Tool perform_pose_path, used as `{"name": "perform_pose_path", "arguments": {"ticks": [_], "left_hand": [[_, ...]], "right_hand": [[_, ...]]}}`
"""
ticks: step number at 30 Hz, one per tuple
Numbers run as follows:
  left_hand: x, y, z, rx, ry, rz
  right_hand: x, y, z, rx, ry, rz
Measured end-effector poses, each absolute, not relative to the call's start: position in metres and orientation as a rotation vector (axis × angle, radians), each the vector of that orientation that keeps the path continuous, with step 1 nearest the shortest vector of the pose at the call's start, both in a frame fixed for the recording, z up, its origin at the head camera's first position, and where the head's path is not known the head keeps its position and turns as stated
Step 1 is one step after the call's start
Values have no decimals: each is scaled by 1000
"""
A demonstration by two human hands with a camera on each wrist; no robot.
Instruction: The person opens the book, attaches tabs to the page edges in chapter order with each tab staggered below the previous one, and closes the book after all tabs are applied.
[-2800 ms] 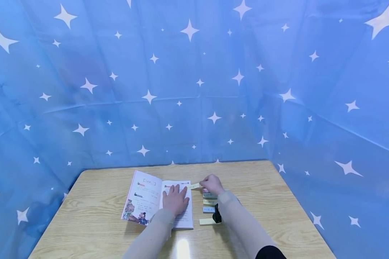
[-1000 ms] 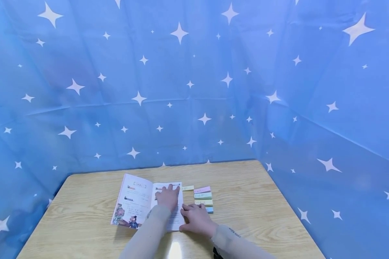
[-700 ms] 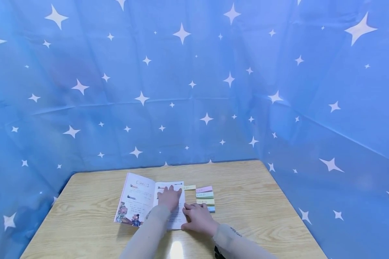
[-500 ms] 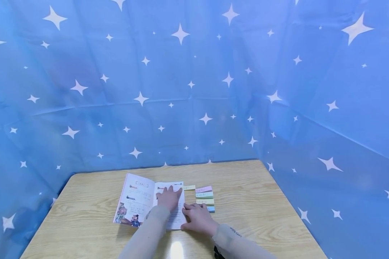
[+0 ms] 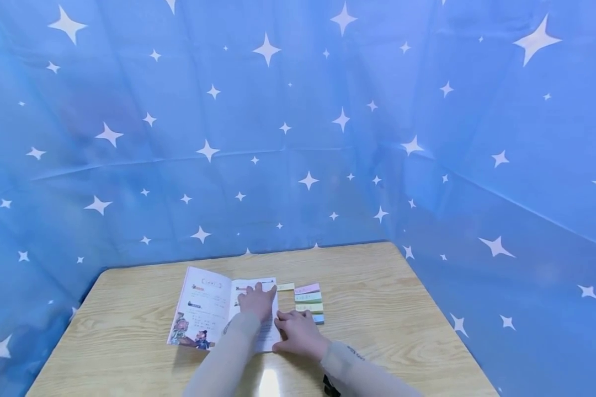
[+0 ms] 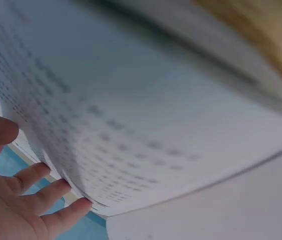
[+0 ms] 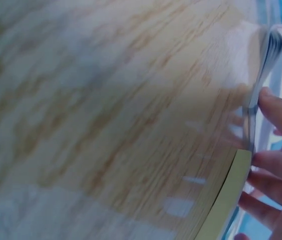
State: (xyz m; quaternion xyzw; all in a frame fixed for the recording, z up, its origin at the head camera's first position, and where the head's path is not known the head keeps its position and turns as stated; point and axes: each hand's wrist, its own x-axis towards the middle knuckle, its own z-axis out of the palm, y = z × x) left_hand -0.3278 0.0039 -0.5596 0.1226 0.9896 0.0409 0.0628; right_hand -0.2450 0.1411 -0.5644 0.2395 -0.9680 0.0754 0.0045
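Note:
An open book point(image 5: 206, 292) lies on the table, its left leaf raised at the outer side. My left hand point(image 5: 256, 302) rests with fingers spread on the printed right page. At that page's lower right edge is my right hand point(image 5: 302, 334), fingers loosely bent. In the right wrist view its thumb point(image 7: 276, 107) touches the page edges, which curve up beside it. A yellow sticky strip point(image 5: 285, 286) juts from the book's upper right edge. Right of it lie pink point(image 5: 307, 288), green point(image 5: 308, 298), yellow point(image 5: 309, 307) and blue point(image 5: 319, 318) sticky note pads, the lower ones partly behind my right fingers.
The wooden table point(image 5: 367, 298) reaches back to a blue curtain point(image 5: 278, 209) with white stars, which also hangs along both sides. A black object point(image 5: 330, 386) shows under my right forearm. A bright light reflection lies on the table near the front.
Earlier, my right hand held the yellow sticky strip at the book's edge. The strip stays there, and that hand has moved down to the page's lower edge. Lately both hands stay nearly still.

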Motion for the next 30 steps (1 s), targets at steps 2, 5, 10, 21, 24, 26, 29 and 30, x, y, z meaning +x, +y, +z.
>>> {"name": "perform_pose_path", "arguments": {"ticks": [2, 5, 10, 21, 24, 26, 29, 30], "left_hand": [[-324, -1, -560, 419, 2985, 138], [-317, -9, -560, 526, 2972, 170], [-306, -26, -557, 671, 2910, 216], [-279, -55, -536, 831, 2723, 249], [-273, -57, -533, 804, 2690, 260], [-271, -58, -531, 790, 2687, 266], [-268, -60, -531, 785, 2699, 268], [-267, -61, -531, 785, 2702, 268]], "right_hand": [[-246, 142, -565, 762, -3031, 241], [-247, 145, -565, 770, -3040, 274], [-251, 147, -565, 759, -3065, 398], [-252, 157, -552, 679, -3022, 507], [-254, 161, -551, 688, -2978, 509], [-255, 163, -551, 692, -2958, 487], [-255, 164, -551, 696, -2953, 481], [-255, 164, -550, 695, -2956, 482]]}}
